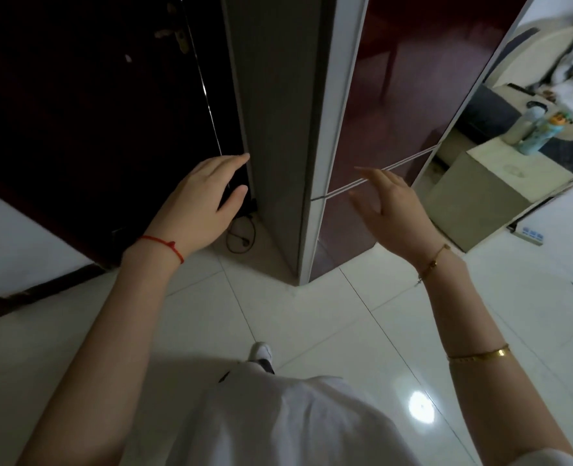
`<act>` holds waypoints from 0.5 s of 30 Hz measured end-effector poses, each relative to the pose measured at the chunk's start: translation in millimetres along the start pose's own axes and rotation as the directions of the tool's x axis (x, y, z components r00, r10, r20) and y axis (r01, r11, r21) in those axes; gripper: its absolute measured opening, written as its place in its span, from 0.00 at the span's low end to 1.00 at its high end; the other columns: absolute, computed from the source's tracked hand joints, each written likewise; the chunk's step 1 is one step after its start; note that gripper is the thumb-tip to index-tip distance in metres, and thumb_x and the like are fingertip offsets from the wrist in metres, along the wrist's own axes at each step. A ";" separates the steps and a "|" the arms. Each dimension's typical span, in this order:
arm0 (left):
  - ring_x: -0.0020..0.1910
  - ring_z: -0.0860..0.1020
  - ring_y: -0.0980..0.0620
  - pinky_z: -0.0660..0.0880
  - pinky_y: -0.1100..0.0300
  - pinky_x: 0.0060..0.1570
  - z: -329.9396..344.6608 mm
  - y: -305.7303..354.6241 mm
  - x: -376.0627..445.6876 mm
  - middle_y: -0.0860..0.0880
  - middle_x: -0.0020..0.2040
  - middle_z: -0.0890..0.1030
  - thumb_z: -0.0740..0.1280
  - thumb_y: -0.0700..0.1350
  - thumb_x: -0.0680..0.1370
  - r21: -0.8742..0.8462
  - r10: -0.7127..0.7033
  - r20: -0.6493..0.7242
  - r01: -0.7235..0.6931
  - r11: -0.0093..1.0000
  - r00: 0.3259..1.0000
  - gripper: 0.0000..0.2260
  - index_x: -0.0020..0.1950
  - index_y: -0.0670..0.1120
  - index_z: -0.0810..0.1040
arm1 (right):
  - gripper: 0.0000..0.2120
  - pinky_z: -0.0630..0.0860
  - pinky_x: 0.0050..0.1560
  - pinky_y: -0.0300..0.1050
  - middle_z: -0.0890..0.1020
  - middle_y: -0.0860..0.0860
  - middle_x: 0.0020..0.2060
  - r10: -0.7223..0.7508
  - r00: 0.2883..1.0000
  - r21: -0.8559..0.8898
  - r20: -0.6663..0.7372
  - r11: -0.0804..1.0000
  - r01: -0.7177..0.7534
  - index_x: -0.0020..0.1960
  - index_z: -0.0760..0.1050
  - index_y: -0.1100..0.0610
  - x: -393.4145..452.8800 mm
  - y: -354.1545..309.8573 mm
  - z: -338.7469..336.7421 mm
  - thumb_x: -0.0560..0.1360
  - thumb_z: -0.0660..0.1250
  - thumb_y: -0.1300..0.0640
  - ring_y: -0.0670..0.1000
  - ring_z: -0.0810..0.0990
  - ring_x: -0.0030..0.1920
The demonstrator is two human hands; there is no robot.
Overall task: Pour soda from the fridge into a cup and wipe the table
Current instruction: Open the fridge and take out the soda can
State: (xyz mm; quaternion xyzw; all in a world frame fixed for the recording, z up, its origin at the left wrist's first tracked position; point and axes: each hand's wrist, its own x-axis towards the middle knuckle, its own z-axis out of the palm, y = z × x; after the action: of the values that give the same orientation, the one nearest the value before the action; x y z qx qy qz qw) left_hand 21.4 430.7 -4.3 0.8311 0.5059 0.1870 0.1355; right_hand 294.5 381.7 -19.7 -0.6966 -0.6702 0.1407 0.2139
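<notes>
I stand at the corner of a tall fridge [275,122] with a grey side and glossy dark-red doors [399,95], both shut. A seam between the upper and lower door runs at about hand height. My left hand [204,200] is open, fingers stretched toward the rear edge of the fridge's grey side, holding nothing. My right hand [392,206] is open too, raised in front of the door seam, fingers apart and empty. No soda or cup is in view.
A dark wooden door [93,105] with a brass handle stands to the left. A black cable [241,233] lies coiled on the floor by the fridge. At the right a low beige cabinet [487,183] carries two bottles [530,129]; a power strip [532,235] lies on the white tiles.
</notes>
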 end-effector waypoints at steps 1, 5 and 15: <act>0.75 0.61 0.54 0.57 0.62 0.69 -2.4 -8.7 13.8 0.51 0.76 0.65 0.57 0.48 0.83 0.005 0.021 0.011 -0.021 1.000 1.000 0.22 0.78 0.50 0.60 | 0.24 0.67 0.71 0.54 0.72 0.55 0.69 0.021 1.000 0.001 -0.009 1.000 -0.021 0.73 0.65 0.56 9.4 -3.6 3.7 0.80 0.59 0.48 0.57 0.68 0.70; 0.75 0.60 0.54 0.56 0.63 0.68 -6.6 -36.8 62.3 0.51 0.76 0.64 0.57 0.49 0.83 0.010 0.098 0.065 -0.099 0.995 0.993 0.23 0.78 0.50 0.60 | 0.23 0.69 0.69 0.53 0.74 0.55 0.67 0.097 0.993 0.015 -0.063 0.995 -0.096 0.72 0.66 0.56 36.9 -12.9 18.0 0.81 0.59 0.48 0.56 0.71 0.68; 0.75 0.61 0.54 0.58 0.60 0.71 7.5 -62.7 147.8 0.51 0.75 0.65 0.57 0.48 0.83 -0.093 0.239 0.142 -0.228 0.969 0.961 0.23 0.78 0.50 0.59 | 0.23 0.68 0.66 0.48 0.75 0.53 0.66 0.232 0.962 0.021 -0.140 0.973 -0.232 0.72 0.66 0.55 74.8 -2.5 35.2 0.80 0.59 0.46 0.54 0.71 0.67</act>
State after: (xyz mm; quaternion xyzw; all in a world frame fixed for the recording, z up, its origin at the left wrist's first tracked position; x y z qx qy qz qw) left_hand 37.0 590.6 -11.3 0.8910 0.3852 0.1569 0.1819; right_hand 280.0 459.9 -42.2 -0.7781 -0.5667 0.1163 0.2445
